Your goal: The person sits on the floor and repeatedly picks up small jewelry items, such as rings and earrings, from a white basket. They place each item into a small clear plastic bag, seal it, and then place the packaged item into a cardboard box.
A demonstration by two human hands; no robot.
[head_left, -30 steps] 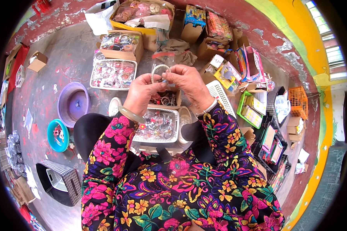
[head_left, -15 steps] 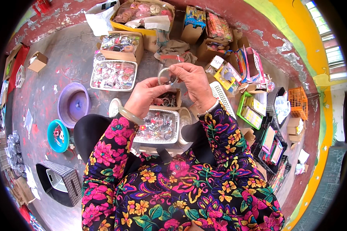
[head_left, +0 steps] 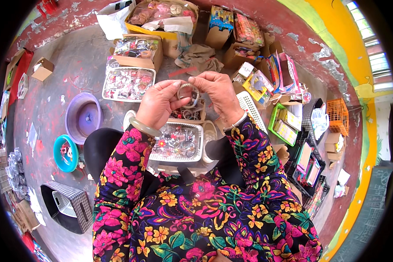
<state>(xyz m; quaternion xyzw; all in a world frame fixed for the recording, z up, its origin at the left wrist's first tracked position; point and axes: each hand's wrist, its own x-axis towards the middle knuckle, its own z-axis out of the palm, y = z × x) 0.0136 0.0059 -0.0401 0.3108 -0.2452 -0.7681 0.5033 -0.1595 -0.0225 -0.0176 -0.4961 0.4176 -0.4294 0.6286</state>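
Observation:
Both hands are raised in front of me over the floor, with a thin pale ring [head_left: 198,97], bracelet-like, between them. My left hand [head_left: 156,104] pinches the ring's left side between thumb and fingers. At its top, the closed thumb and forefinger of my right hand [head_left: 221,92] meet the ring. Directly below stands a white plastic basket [head_left: 200,146] with several clear-wrapped small items. Behind that basket, a small cardboard box [head_left: 202,112] holds dark round items, partly hidden by my hands.
Another white basket [head_left: 104,91] of packets stands ahead to the left, before a cardboard box [head_left: 159,56]. A purple basin [head_left: 84,118] and a turquoise basin [head_left: 56,153] sit at left. Boxes, a green tray [head_left: 273,118] and black crates [head_left: 301,185] line the right.
My left hand has shifted slightly up and left, its fingers now higher on the ring. The ring has turned to face me more openly. My right hand has moved only a little.

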